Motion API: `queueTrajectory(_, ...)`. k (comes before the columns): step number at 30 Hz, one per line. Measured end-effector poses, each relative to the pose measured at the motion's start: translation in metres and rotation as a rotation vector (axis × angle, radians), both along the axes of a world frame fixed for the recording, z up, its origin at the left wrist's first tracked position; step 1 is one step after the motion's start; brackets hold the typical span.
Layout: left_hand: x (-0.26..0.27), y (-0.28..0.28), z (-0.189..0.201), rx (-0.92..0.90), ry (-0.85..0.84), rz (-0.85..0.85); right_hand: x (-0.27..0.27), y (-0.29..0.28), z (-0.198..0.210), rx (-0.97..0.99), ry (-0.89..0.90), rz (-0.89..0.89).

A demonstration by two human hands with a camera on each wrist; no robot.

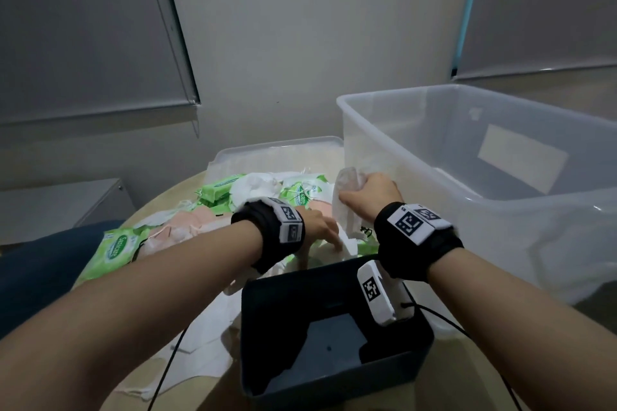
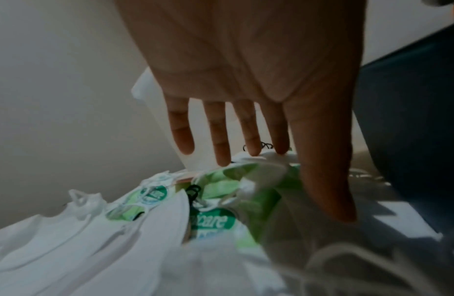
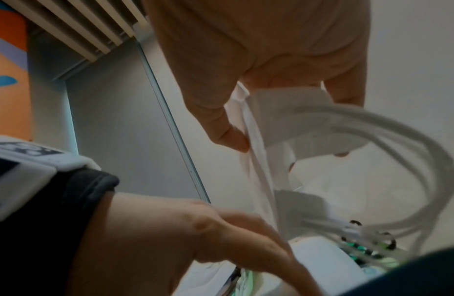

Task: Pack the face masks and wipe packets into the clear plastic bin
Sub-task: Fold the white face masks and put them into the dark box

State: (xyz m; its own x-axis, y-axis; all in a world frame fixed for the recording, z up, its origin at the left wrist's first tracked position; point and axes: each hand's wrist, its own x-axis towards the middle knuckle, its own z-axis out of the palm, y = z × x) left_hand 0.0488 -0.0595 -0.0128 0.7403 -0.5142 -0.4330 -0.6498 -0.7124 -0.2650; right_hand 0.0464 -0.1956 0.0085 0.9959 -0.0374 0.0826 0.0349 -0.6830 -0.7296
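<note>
A heap of white and pink face masks [image 1: 187, 227] and green wipe packets [image 1: 115, 248] covers the round table. My left hand [image 1: 329, 240] reaches into the heap with straight, spread fingers. In the left wrist view the left hand [image 2: 284, 176] touches white masks [image 2: 68, 240] and a green wipe packet [image 2: 213, 220] with its fingertips. My right hand [image 1: 364, 187] grips a bunch of white face masks [image 1: 347, 183] lifted next to the near wall of the clear plastic bin [image 1: 467, 197]. In the right wrist view the right hand [image 3: 289, 136] pinches the white masks [image 3: 297, 120], whose ear loops [image 3: 411, 160] hang down.
A dark blue-grey box [image 1: 334, 360] stands at the table's front edge under my right wrist. The clear lid [image 1: 277, 150] lies behind the heap. A low grey cabinet [image 1: 60, 203] is at the left, a wall with blinds behind.
</note>
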Motion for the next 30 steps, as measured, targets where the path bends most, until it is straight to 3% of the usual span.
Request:
queueTrajectory(6,-0.001,0.000,-0.020,-0.096,-0.107,0.103,0.002,-0.001,-0.011,-0.052,0.042,0.033)
queueTrajectory(9,0.000,0.007,-0.018,-0.289,-0.144,0.143,0.001,-0.002,-0.011,-0.025,0.029,0.028)
queueTrajectory(18,-0.021,0.045,0.038,-0.972,-0.222,0.589,-0.010,-0.003,-0.005,0.189,-0.059,0.014)
queueTrajectory(24,-0.039,0.051,0.050,-1.191,-0.218,0.693,-0.024,-0.004,0.002,0.268,-0.111,0.028)
queueTrajectory(30,-0.055,0.052,0.067,-1.578,-0.200,0.780,-0.033,-0.009,0.016,0.187,-0.187,0.011)
